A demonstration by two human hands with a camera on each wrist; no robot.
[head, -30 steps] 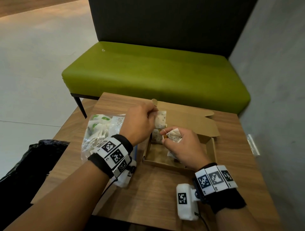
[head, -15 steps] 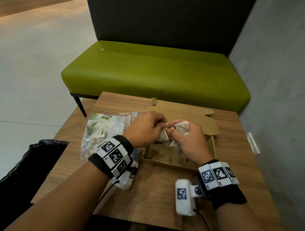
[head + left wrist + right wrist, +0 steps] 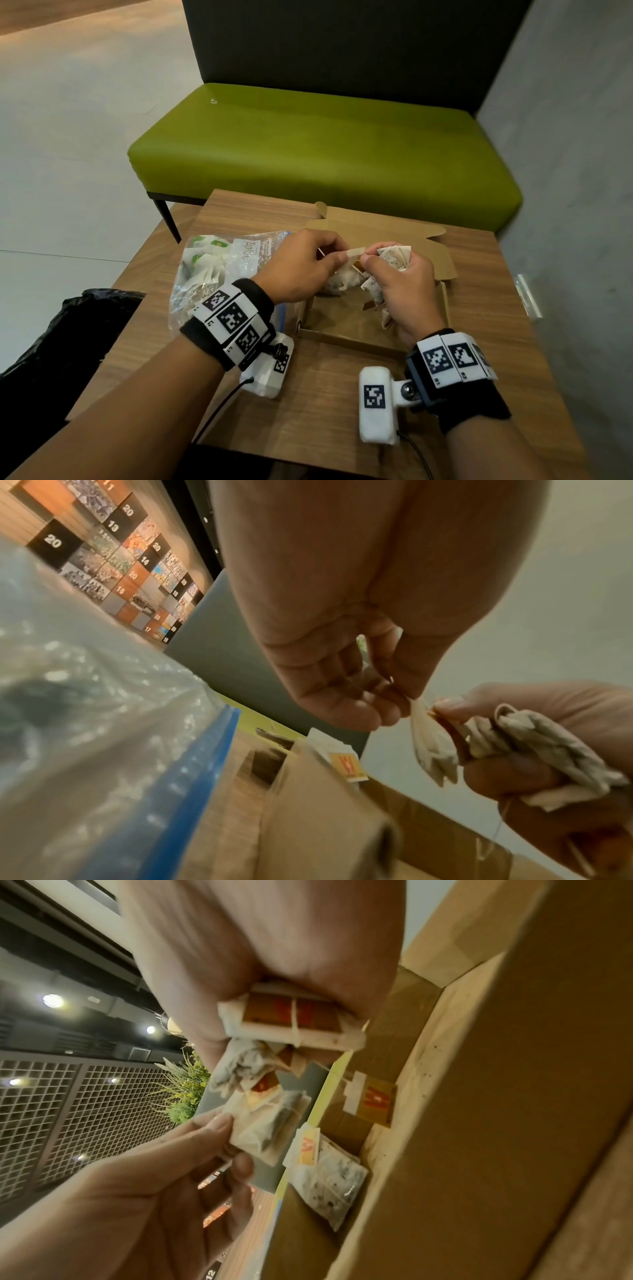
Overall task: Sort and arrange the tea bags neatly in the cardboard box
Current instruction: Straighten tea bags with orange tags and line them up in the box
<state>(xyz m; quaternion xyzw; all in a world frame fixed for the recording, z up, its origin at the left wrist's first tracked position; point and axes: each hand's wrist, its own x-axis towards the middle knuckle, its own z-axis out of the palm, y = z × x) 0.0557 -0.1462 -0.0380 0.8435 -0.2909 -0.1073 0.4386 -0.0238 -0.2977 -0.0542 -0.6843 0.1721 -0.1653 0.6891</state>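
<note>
Above the box: a clump of tea bags (image 3: 394, 257) is held between both hands, over the open cardboard box (image 3: 444, 301).
Right hand: the right hand (image 3: 404, 287) has its fingers curled round the bunch of tea bags, with several more dangling beneath the palm; the right wrist view shows a yellow-and-red paper tag (image 3: 294, 1012) pressed under the palm.
Left hand: the left hand (image 3: 301, 267), at 9 o'clock of the right one, pinches one tea bag (image 3: 432, 744) from the clump between thumb and fingertips.
Inside the box: one tea bag (image 3: 329, 1180) with a yellow tag lies on the floor, and a loose tag (image 3: 373, 1096) lies farther in.
Box lid: the flap (image 3: 380, 229) lies open at 12 o'clock, flat on the wooden table (image 3: 325, 411).
Plastic bag: a clear zip bag (image 3: 219, 270) holding white and green sachets lies at 9 o'clock, just beside the box.
Farther out: a green bench (image 3: 318, 147) stands at 12 o'clock; black plastic (image 3: 51, 339) sits at 8 o'clock.
</note>
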